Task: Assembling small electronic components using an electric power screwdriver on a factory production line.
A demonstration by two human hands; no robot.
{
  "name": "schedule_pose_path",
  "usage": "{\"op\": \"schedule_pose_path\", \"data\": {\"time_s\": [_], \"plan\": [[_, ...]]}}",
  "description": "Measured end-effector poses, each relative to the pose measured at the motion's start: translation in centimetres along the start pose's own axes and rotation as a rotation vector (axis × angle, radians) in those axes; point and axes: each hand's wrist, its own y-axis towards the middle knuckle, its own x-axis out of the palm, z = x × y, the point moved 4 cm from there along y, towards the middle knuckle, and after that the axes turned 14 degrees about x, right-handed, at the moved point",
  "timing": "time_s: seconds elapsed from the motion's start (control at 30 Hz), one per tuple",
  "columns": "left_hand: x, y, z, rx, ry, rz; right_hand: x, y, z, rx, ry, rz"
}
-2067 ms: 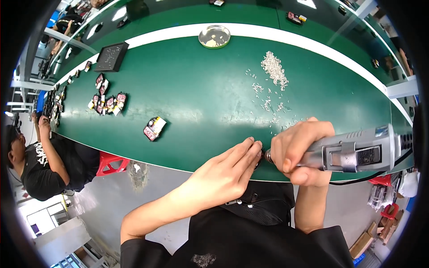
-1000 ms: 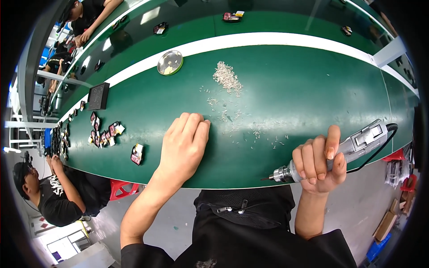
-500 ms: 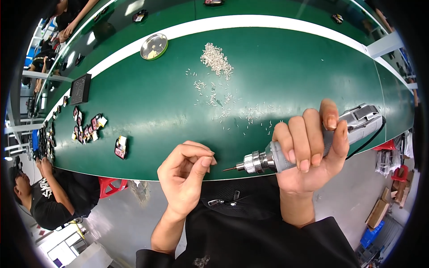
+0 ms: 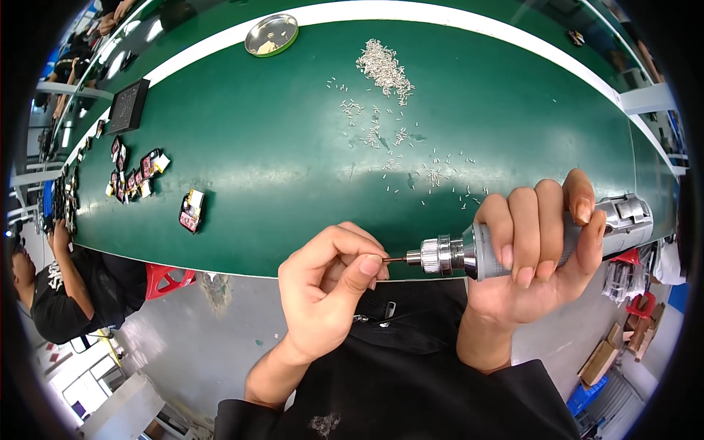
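Observation:
My right hand (image 4: 532,246) is wrapped round a grey electric screwdriver (image 4: 484,251), held level above the table's near edge with its metal chuck (image 4: 438,256) and thin bit (image 4: 396,259) pointing left. At the bit's tip, my left hand (image 4: 326,282) is closed in a pinch of thumb and fingers. Whatever sits between those fingertips is too small or hidden to make out; the end of the bit disappears there. Beyond both hands, a heap of small silvery screws (image 4: 383,67) lies on the green table (image 4: 257,161), with loose ones scattered toward me.
A single small black part with a yellow-white label (image 4: 191,211) lies left of my hands. Farther left are several similar parts (image 4: 136,176) and a black tray (image 4: 128,106). A round metal dish (image 4: 271,35) stands at the back. Another person (image 4: 81,286) works at the far left.
The screwdriver's bit and my left fingertips, apart before, now meet. Both hands sit farther right in the picture, and the view has shifted, moving the table's things upward.

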Motion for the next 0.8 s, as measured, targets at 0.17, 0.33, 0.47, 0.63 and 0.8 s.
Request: {"op": "schedule_pose_path", "data": {"time_s": [0.17,0.33,0.47,0.63,0.8], "plan": [[0.2,1.3,1.2,0.380,0.612,-0.141,0.0,0.3,0.4,-0.024,-0.047,-0.010],[0.3,2.4,1.5,0.300,0.538,-0.258,-1.0,0.3,0.5,-0.029,0.034,0.216],[-2.8,6.7,4.2,0.310,0.818,-0.277,-2.1,0.5,-0.3,-0.110,0.097,0.314],[-20.0,20.6,8.6,0.344,1.344,0.080,-3.5,1.2,-0.3,-0.128,0.064,0.391],[-42.5,31.0,10.0,0.094,2.005,0.207,-3.8,1.7,0.7,-0.071,0.119,0.363]]}}
